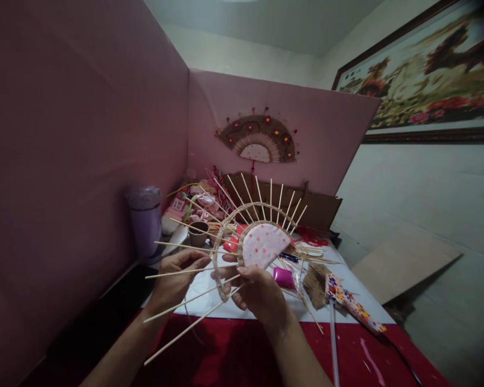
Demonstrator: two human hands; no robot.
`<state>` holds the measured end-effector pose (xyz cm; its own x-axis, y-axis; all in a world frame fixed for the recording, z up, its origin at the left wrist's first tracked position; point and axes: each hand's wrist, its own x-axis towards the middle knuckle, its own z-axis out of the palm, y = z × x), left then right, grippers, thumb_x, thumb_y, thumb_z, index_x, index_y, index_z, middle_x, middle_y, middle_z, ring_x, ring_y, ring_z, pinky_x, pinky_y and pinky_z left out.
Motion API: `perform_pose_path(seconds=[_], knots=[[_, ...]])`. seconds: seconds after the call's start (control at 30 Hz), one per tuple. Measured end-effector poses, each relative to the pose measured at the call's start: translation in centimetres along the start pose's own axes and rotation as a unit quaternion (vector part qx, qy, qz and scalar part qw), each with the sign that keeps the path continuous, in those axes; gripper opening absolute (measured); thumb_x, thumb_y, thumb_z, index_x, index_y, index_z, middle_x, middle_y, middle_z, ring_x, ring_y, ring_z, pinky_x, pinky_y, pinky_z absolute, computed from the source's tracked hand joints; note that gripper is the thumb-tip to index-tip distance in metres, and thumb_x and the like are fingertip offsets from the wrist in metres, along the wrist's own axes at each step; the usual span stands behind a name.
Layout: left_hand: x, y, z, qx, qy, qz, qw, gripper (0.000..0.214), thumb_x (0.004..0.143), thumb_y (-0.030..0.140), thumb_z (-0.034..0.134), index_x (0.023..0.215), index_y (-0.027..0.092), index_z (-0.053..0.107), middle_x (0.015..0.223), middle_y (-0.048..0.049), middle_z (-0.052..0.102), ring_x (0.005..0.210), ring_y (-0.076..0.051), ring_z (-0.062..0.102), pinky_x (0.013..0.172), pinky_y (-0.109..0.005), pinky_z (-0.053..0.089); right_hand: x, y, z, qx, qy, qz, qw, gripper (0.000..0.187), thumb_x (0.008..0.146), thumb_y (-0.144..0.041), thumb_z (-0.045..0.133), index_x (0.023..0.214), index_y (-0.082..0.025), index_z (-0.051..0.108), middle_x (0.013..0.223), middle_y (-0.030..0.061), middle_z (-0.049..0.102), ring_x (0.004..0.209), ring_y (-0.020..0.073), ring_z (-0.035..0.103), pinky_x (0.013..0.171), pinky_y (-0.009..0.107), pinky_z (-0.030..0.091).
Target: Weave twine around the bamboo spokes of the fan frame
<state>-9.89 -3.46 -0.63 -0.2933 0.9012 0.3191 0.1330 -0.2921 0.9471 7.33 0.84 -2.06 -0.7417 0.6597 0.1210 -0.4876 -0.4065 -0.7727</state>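
1. Head view, the only one. Fan frame (262, 207) held up above the tabletop, over the near part of its white sheet (314, 317); pale sticks (175, 272) radiate from a dotted half-disc (265, 244), a woven band (226, 220) crossing them partway out.
2. Left hand (173, 277): thumb and forefinger pinched together at the band's left side, among the lower sticks. Likely a fine grip, to control the band where it meets a stick.
3. Right hand (262, 290): gripping the frame, thumb at the half-disc's lower edge, fingers behind. Seems to bear the weight, freeing the left for detail.
4. Frame tilted, sticks fanned toward left and far edges; presumably keeps the worked side near the body.
5. Finished-looking fan (262, 140) hangs on the pink board (213, 94) past the far edge, facing the worker; perhaps a reference.
6. Toward the right edge: flower-patterned tool (349, 303), burlap scrap (314, 285) touching it. Magenta packet (284, 278) nearer the middle. All within easy reach, I'd judge.
7. Left edge: purple tumbler (145, 231), upright, outside the working space; small brown pot (198, 234) to its right.
8. Writing: red box (180, 204) carries print, too small to read. Framed picture (411, 75) has dark characters upper left, illegible. No brand readable.
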Motion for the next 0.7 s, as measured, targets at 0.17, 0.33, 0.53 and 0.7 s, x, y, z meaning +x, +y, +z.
perform_pose_path(seconds=[0.17,0.33,0.53,0.7], knots=[[0.3,0.6,-1.1,-0.034,-0.038,-0.049,0.997,0.021,0.065,0.032,0.070,0.058,0.014,0.060,0.052,0.0038,0.051,0.047,-0.004,0.040,0.043,-0.015,0.030,-0.1,0.0,0.0,-0.006,0.024,-0.001,1.000,0.032,0.075,-0.020,0.050,0.105,-0.011,0.058,0.087,0.0135,0.069,0.058,0.0128,0.060,0.034,0.014,0.032],[1.0,1.3,-3.6,-0.185,-0.203,-0.193,0.942,0.021,0.067,0.029,0.069,0.060,0.013,0.056,0.050,0.0059,0.044,0.040,-0.001,0.032,0.037,-0.014,0.022,-0.1,-0.2,0.2,-0.006,0.037,0.013,0.999,0.032,0.074,-0.022,0.053,0.104,-0.012,0.058,0.088,0.0125,0.068,0.060,0.0119,0.060,0.036,0.014,0.028],[0.8,2.7,-5.9,-0.122,-0.136,-0.267,0.946,0.020,0.064,0.025,0.072,0.083,0.018,0.068,0.070,-0.0008,0.062,0.057,-0.005,0.054,0.044,-0.011,0.036,-0.1,-0.5,0.3,0.006,0.051,0.024,0.998,0.034,0.074,-0.020,0.052,0.107,-0.014,0.057,0.087,0.0100,0.069,0.061,0.0112,0.061,0.040,0.014,0.032],[0.3,3.1,-6.9,-0.027,-0.112,-0.219,0.969,0.024,0.065,0.034,0.070,0.085,0.021,0.070,0.076,-0.0029,0.068,0.065,-0.010,0.059,0.054,-0.015,0.045,0.0,-0.4,0.0,-0.005,0.072,0.031,0.997,0.031,0.076,-0.020,0.051,0.106,-0.013,0.058,0.090,0.0109,0.069,0.061,0.0106,0.061,0.037,0.012,0.030]])
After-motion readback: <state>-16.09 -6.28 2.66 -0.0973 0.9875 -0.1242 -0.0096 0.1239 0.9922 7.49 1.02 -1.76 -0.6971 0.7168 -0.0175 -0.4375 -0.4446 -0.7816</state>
